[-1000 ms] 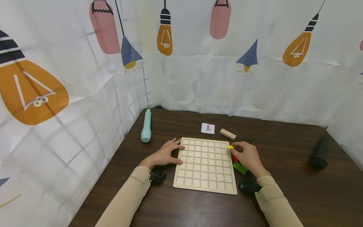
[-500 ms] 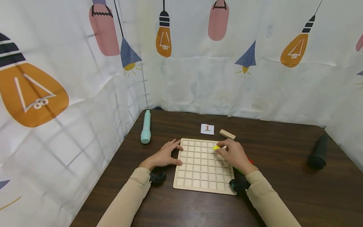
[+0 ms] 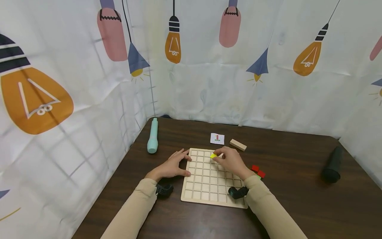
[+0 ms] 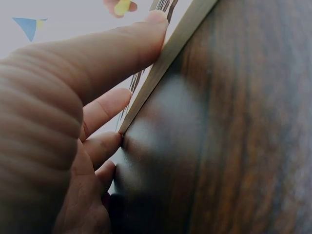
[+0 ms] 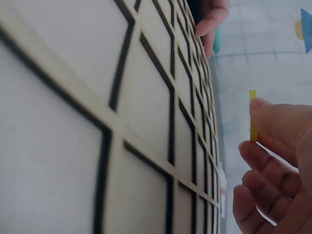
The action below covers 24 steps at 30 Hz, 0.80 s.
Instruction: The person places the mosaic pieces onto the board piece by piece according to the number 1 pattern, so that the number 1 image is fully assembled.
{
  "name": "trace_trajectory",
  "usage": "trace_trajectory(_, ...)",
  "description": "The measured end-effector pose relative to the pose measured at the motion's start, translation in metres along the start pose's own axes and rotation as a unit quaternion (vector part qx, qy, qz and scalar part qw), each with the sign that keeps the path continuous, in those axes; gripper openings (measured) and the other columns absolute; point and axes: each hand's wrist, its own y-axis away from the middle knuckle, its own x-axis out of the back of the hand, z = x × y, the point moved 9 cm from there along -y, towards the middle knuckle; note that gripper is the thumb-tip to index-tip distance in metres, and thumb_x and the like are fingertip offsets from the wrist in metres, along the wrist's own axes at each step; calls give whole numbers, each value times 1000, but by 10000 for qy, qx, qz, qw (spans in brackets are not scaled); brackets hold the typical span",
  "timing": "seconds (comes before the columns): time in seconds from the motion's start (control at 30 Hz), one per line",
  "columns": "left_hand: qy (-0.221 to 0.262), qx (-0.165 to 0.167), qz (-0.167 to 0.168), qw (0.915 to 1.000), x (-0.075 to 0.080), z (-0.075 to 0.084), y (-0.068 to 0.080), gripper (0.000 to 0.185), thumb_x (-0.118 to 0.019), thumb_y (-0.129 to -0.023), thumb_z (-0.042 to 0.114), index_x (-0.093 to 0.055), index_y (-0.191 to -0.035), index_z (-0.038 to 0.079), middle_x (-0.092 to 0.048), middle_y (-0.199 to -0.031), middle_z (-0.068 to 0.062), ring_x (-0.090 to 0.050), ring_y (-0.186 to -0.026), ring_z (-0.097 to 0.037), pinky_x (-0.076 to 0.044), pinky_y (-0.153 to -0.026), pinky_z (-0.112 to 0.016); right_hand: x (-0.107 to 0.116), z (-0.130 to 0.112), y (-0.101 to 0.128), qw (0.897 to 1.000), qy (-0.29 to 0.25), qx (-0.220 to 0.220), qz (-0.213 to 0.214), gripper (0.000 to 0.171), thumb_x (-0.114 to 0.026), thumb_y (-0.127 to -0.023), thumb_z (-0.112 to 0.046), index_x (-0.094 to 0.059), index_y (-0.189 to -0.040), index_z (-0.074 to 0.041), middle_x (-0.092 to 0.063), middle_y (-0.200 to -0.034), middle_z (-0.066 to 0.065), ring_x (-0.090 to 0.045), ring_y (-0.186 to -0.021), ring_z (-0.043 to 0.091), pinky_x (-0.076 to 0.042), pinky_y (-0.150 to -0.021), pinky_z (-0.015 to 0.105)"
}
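Observation:
A pale wooden grid board (image 3: pixel 206 189) lies on the dark table. My left hand (image 3: pixel 171 167) rests at its left edge, the thumb and fingertips spread apart and touching the rim; the left wrist view shows this contact along the board's side (image 4: pixel 163 63). Over the far rows of squares, my right hand (image 3: pixel 231 161) pinches a thin yellow tile (image 3: pixel 213 155) between thumb and index finger. In the right wrist view that tile (image 5: pixel 253 116) is edge-on, held apart from the board. Red tiles (image 3: pixel 255 168) lie right of the board, beside a green piece (image 3: pixel 258 177) mostly hidden by the right arm.
Behind the board lie a small printed grid card (image 3: pixel 217 138) and a wooden block (image 3: pixel 238 145). A light teal bottle-shaped object (image 3: pixel 153 136) lies at the far left, and a dark cylindrical object (image 3: pixel 332 166) at the right. Patterned curtains (image 3: pixel 200 86) enclose the table.
My right hand has carried the yellow tile leftward from the board's right edge to above its far middle squares. The red tiles have come into sight. My left hand has stayed at the board's edge.

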Motion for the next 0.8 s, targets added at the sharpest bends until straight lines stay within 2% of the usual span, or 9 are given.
trace_trajectory(0.1,-7,13,7,10000,0,-1,-1,51,-82,-80,34,-60,-123,19,-20,-162,-8,-2,-150,-32,-3,-116,-62,-8,2,-3,9998,-167,-97,-30,22,-75,-88,-21,-74,-109,-13,-66,-98,-2,-53,-74,12,-46,-62,30)
trace_trajectory(0.3,-84,96,5,9999,0,-3,0,51,-81,-80,35,-60,-124,19,-21,-162,-7,-3,-150,-30,-3,-116,-60,-25,0,-8,9989,-415,-196,-41,25,-77,-86,-23,-74,-109,-13,-67,-100,-4,-59,-86,14,-50,-76,32)
trace_trajectory(0.53,-26,103,22,9999,0,-3,-1,50,-82,-80,35,-61,-123,20,-21,-162,-8,-3,-150,-31,-2,-116,-61,-30,2,-12,9996,-256,-76,103,25,-78,-85,-21,-74,-107,-12,-65,-96,-5,-52,-73,11,-46,-66,29)
trace_trajectory(0.8,-46,153,18,9999,-2,-3,-4,49,-82,-80,36,-61,-122,22,-22,-161,-6,-3,-150,-30,-3,-116,-60,-30,5,-12,9997,-162,-90,167,21,-79,-84,-19,-75,-103,-12,-63,-94,-3,-49,-70,12,-44,-63,29)
